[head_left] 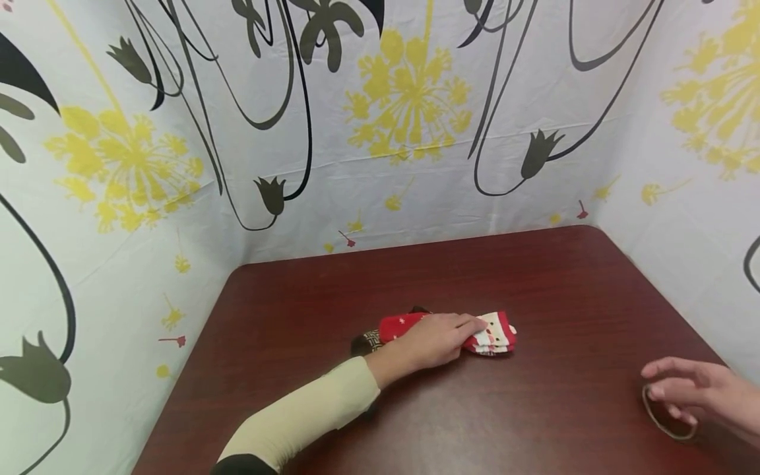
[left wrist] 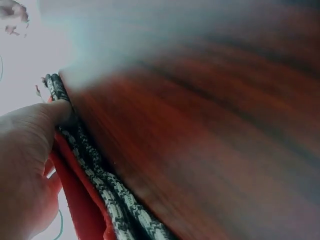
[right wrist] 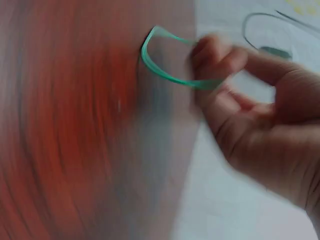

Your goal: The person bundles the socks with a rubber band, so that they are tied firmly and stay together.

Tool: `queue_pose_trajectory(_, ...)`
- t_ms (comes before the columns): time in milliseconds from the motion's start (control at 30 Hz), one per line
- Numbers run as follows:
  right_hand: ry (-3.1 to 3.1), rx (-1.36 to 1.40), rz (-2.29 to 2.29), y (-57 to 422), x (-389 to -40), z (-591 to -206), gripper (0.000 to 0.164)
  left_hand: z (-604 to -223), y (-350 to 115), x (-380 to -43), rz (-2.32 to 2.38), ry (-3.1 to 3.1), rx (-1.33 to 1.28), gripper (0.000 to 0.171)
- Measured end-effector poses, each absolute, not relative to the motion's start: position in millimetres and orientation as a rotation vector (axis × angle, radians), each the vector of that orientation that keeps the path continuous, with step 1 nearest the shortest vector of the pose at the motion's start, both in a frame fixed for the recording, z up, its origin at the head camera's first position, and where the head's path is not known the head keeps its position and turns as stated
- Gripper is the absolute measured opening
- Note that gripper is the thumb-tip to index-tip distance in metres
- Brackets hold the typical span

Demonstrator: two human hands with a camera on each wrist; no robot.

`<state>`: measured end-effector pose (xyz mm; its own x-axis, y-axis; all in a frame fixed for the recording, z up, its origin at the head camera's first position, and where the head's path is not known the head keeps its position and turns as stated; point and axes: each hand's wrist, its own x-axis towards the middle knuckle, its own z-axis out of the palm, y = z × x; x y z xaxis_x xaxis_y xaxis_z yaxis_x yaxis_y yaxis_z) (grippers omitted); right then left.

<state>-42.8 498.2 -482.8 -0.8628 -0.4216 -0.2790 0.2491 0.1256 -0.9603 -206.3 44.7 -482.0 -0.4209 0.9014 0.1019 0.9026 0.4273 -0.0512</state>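
A folded pair of red socks (head_left: 497, 334) with a white bearded face and dark patterned parts lies on the table. My left hand (head_left: 436, 340) reaches over its middle and grips it. In the left wrist view, the thumb presses along the dark-and-white knit edge of the socks (left wrist: 120, 205), with red cloth beside it. At the right, my right hand (head_left: 703, 392) pinches a thin rubber band (head_left: 675, 437) between thumb and fingers. The band (right wrist: 167, 77) looks green in the right wrist view and hangs out as an open loop, apart from the socks.
The dark red-brown wooden table (head_left: 475, 409) has rounded far corners. White cloth (head_left: 332, 152) printed with yellow and grey flowers stands behind it and along both sides.
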Motion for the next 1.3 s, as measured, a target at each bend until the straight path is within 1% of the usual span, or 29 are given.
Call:
queue_pose_trajectory(67,1.503,-0.273,-2.066,501.2,-49.1,-483.2,0.047,-483.3,46.7,-207.3,-0.05,-2.58,-1.592,0.06)
queue_pose_trajectory(167,0.866,-0.456,-2.288,498.1,-56.3,-480.7,0.06,-483.7,49.1,-208.6,-0.126,-2.652,-1.536,0.061)
queue_pose_trajectory(233,0.656,-0.575,-2.344,490.9,-59.2,-479.0,0.063,-483.4,49.6,-210.1,-0.191,-2.702,-1.5,0.06)
queue_pose_trajectory(300,0.642,-0.639,-2.403,481.3,-59.9,-475.7,0.06,-483.0,49.2,-211.7,-0.276,-2.752,-1.462,0.057)
queue_pose_trajectory(367,0.79,-0.687,-2.449,471.5,-61.4,-472.0,0.058,-482.8,48.3,-214.0,-0.375,-2.786,-1.426,0.053)
queue_pose_trajectory(467,0.95,-0.659,-2.477,457.0,-64.0,-465.6,0.054,-483.7,46.2,-218.2,-0.519,-2.796,-1.392,0.046)
queue_pose_trajectory(533,1.057,-0.652,-2.446,447.4,-67.1,-461.2,0.056,-484.5,45.0,-221.3,-0.603,-2.787,-1.381,0.043)
queue_pose_trajectory(600,1.104,-0.701,-2.392,437.6,-72.5,-459.3,0.057,-484.8,44.2,-224.0,-0.678,-2.787,-1.369,0.042)
queue_pose_trajectory(667,1.193,-0.74,-2.328,426.0,-78.6,-457.3,0.055,-485.1,43.8,-226.6,-0.748,-2.796,-1.356,0.042)
queue_pose_trajectory(767,1.478,-0.76,-2.218,403.8,-89.6,-456.9,0.051,-484.6,43.3,-229.3,-0.837,-2.827,-1.326,0.042)
queue_pose_trajectory(833,1.77,-0.679,-2.123,384.2,-95.8,-456.7,0.058,-484.4,42.9,-230.8,-0.882,-2.848,-1.307,0.042)
queue_pose_trajectory(900,2.099,-0.633,-1.966,363.8,-103.1,-459.0,0.07,-484.2,42.5,-232.0,-0.927,-2.87,-1.287,0.042)
queue_pose_trajectory(967,2.331,-0.602,-1.815,343.5,-111.0,-461.8,0.082,-483.7,42.3,-233.1,-0.972,-2.882,-1.274,0.042)
queue_pose_trajectory(1033,2.499,-0.61,-1.666,326.3,-118.9,-464.3,0.089,-483.3,42.4,-234.3,-1.008,-2.888,-1.268,0.042)
queue_pose_trajectory(1167,2.677,-0.63,-1.484,301.3,-132.1,-468.4,0.09,-482.8,42.7,-236.6,-1.039,-2.894,-1.264,0.041)
queue_pose_trajectory(1300,2.922,-0.536,-1.234,287.2,-137.7,-471.3,0.084,-483.5,42.8,-238.9,-1.087,-2.898,-1.27,0.041)
